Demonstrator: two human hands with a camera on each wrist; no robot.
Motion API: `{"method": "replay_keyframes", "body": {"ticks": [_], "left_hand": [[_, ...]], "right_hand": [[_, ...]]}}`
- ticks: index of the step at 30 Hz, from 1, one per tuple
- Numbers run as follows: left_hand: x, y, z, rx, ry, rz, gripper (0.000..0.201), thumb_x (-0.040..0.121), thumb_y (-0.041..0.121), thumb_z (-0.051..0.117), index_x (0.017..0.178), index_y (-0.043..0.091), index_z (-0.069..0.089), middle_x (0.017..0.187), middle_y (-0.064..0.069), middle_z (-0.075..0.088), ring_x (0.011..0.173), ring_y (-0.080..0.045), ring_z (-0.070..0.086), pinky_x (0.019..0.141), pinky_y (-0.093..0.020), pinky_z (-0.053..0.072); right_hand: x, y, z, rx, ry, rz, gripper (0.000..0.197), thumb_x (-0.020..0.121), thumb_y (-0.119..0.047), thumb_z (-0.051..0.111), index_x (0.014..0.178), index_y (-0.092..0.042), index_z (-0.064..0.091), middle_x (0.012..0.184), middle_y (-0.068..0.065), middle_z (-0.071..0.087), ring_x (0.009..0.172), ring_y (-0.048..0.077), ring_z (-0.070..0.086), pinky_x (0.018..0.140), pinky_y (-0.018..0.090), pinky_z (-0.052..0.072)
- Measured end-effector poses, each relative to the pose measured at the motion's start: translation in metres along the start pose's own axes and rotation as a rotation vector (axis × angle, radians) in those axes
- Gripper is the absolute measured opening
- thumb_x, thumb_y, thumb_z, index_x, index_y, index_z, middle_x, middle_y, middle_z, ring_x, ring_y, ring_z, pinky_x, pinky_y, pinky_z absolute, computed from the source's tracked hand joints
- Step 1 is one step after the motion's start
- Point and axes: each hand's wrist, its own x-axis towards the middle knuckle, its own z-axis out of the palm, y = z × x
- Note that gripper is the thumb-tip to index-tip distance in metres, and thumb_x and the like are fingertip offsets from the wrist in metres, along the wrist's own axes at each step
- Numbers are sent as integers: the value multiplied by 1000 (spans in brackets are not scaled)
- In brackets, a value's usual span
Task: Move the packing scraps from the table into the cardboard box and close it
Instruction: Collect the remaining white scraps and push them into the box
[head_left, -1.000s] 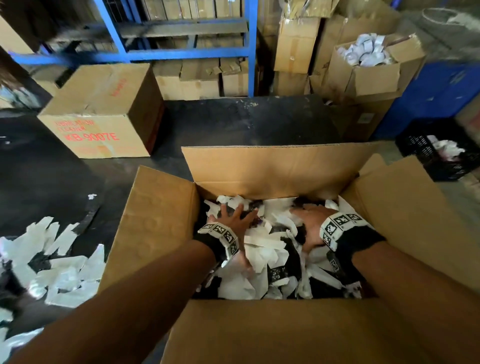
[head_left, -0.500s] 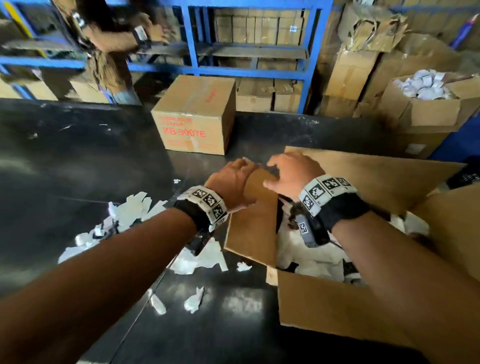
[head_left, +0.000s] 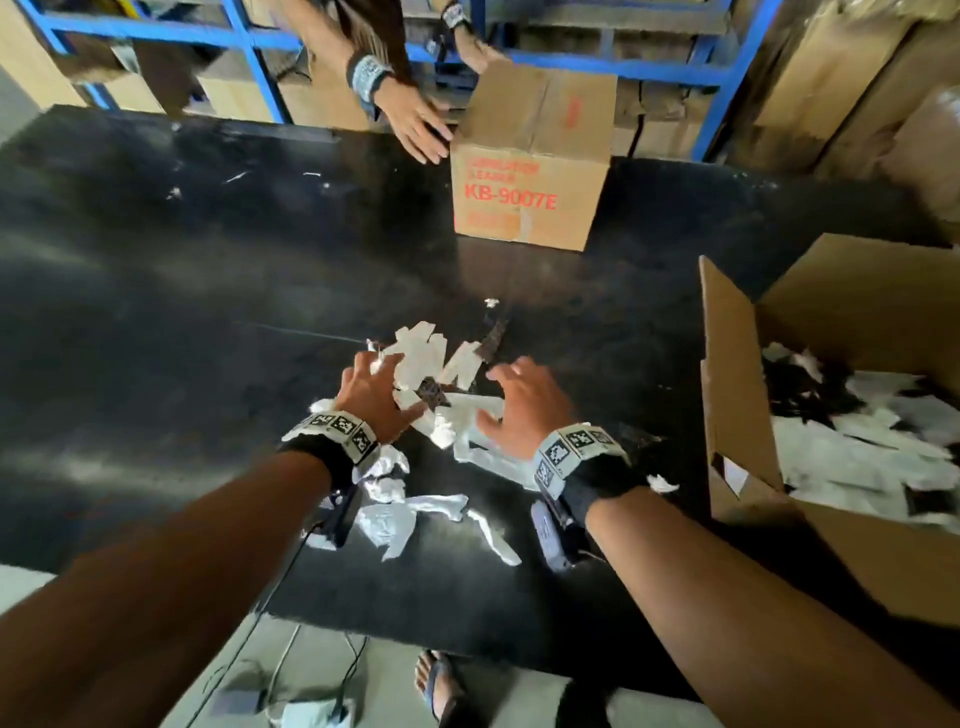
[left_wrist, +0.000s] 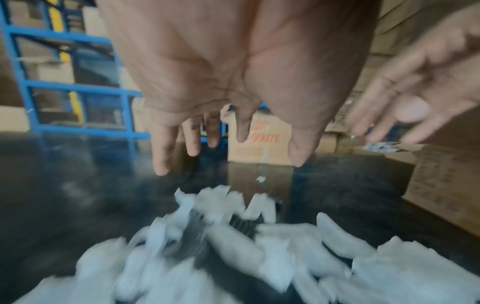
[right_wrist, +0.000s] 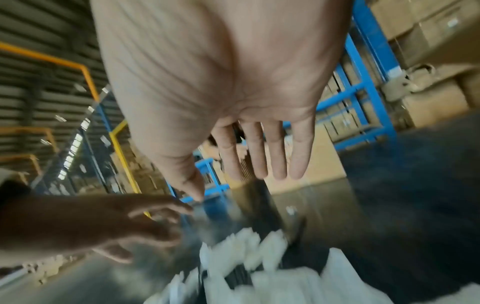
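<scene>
While cardboard box (head_left: 737, 384) stands open right of scraps (head_left: 441, 374), left hand (head_left: 371, 389) and right hand (head_left: 522, 402) hover over scraps, fingers spread wide, holding nothing.

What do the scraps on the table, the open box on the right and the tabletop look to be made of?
Scraps: likely thin white paper or film, torn and crumpled. Open box: brown corrugated cardboard, matte, with raw cut edges. Tabletop: black, smooth, semi-glossy, reflecting light; material unclear.

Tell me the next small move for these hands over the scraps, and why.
Probably bring both hands together to scoop the pile. The left hand and right hand hang open on either side of the white scraps on the table, and the cardboard box stands open to the right.
</scene>
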Motion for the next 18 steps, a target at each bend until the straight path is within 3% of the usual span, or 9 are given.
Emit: {"method": "replay_keyframes", "body": {"ticks": [2, 5, 9, 11, 14, 18], "left_hand": [[-9, -35, 26, 3, -13, -147, 95, 78, 69, 65, 154, 31, 23, 160, -17, 12, 146, -43, 16, 117, -57, 25], [-25, -73, 62, 8, -78, -378, 104, 77, 80, 56, 157, 38, 4, 165, -11, -14, 150, -43, -5, 113, -67, 20], [-29, -99, 104, -91, -79, -396, 108, 81, 76, 55, 159, 27, -2, 163, -22, -18, 150, -45, -10, 121, -58, 8], [-24, -98, 120, -129, -96, -313, 107, 84, 73, 53, 160, 21, -1, 163, -23, -16, 151, -41, -13, 123, -52, 6], [-16, -77, 137, -183, -104, -171, 103, 85, 71, 54, 159, 23, 1, 165, -17, -15, 152, -32, -15, 124, -50, 11], [-13, -43, 140, -269, -119, 32, 93, 83, 64, 59, 156, 28, 14, 167, -9, 3, 153, -30, 7, 119, -53, 27]], "right_hand": [[-9, 14, 45, -17, -47, 143, 72, 86, -54, 64, 148, -28, 38, 154, 8, 30, 141, 33, 31, 106, 48, 42], [-22, 55, 89, -16, -76, 439, 89, 87, -64, 57, 157, -35, 11, 167, 10, -4, 152, 38, -1, 116, 61, 26], [-25, 103, 115, -23, -75, 690, 92, 91, -68, 48, 160, -35, -4, 166, 13, -19, 152, 39, -12, 117, 64, 9], [-19, 106, 127, -16, -142, 678, 88, 95, -67, 42, 160, -33, -7, 165, 14, -21, 152, 40, -12, 121, 59, 8], [-6, 79, 147, -9, -233, 562, 81, 99, -62, 35, 160, -31, -9, 165, 14, -21, 152, 40, -15, 124, 54, 7], [5, 24, 164, 44, -268, 336, 77, 100, -61, 32, 159, -35, -10, 166, 7, -23, 152, 34, -19, 124, 53, 2]]}}
